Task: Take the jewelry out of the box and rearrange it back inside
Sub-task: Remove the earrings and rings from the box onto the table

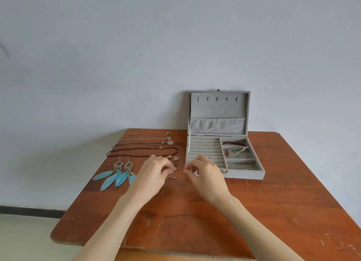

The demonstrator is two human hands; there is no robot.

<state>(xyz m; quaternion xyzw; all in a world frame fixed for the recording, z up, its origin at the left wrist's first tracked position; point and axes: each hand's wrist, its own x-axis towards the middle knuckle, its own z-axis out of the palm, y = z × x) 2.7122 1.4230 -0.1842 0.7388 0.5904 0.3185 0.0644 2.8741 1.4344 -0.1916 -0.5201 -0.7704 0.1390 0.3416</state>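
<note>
Head view: my left hand (156, 170) pinches a small ring (174, 168) on the counter (273, 202); right hand (205, 171) curled, contents unclear. Necklaces (144, 150) and feather earrings (117, 174) lie out, bracelets (235, 149) remain inside the box (244, 174): roughly half emptied.

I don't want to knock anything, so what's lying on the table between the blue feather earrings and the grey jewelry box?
In the head view, both hands, left hand and right hand, plus small gold-coloured earrings on the wooden table.
</note>
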